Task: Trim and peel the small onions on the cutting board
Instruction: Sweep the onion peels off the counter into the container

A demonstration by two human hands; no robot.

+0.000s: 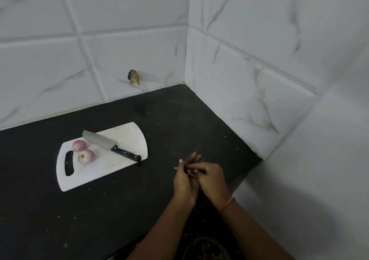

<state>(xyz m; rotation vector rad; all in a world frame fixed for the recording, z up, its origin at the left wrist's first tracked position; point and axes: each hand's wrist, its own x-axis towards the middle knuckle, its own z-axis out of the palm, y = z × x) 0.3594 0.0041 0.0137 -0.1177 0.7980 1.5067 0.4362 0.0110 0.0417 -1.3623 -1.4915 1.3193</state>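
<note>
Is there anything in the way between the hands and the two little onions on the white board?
Only the knife. It lies aslant on the cutting board, its black handle toward the hands, between them and the two onions. The left hand and right hand are together over bare counter, right of the board.

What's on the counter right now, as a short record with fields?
board: white cutting board on the black counter
onions: two, far onion and near onion, side by side on the board
knife: knife lying flat on the board, nobody holding it
left hand: left hand over the counter, right of the board
right hand: right hand against the left, fingers working at a small pinkish scrap
bowl: dark bowl at the bottom edge, contents unclear
</note>
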